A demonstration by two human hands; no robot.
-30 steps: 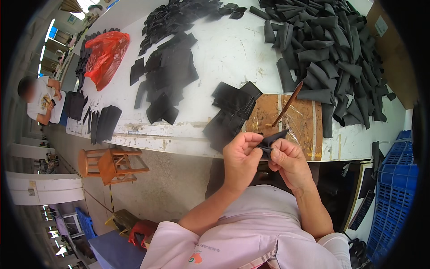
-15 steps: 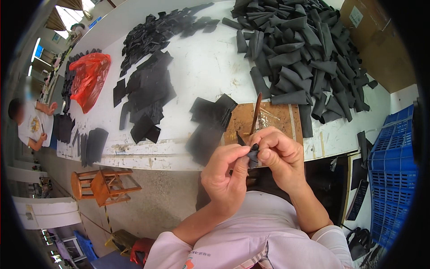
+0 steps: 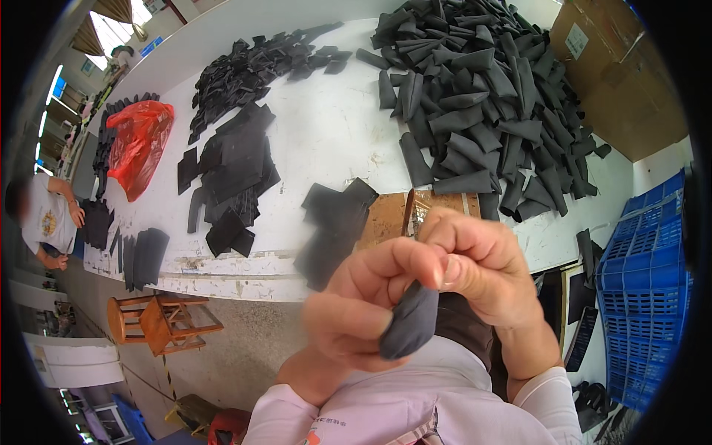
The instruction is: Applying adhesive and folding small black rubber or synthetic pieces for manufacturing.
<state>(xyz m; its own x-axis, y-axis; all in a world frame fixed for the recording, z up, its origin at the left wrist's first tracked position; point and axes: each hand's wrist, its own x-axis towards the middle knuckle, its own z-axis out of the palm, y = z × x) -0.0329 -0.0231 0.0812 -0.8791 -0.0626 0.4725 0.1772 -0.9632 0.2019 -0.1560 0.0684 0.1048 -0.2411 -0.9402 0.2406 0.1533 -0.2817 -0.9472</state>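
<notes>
A small dark grey rolled piece, seemingly cloth (image 3: 412,323), hangs between my hands above the table's front edge. My left hand (image 3: 360,300) is closed on it, with the thumb along its side; part of this hand is blurred. At the upper end, my right hand (image 3: 486,271) pinches with thumb and forefinger. Behind my fingers lies a brown work board (image 3: 382,222), and a thin brown pointed tool (image 3: 408,211) stands up from it. Flat black pieces (image 3: 330,222) lie at the board's left side.
Dark grey rolled tubes (image 3: 475,111) are heaped at the far right of the white table (image 3: 334,141). Flat black pieces (image 3: 237,163), a red plastic bag (image 3: 141,144) and a co-worker (image 3: 48,215) are leftward. Blue crates (image 3: 641,289) stand right; a wooden stool (image 3: 167,322) stands lower left.
My hands have come nearer the camera. More of the dark grey piece now shows below my fingers. My left hand has turned and its thumb has moved down along the piece.
</notes>
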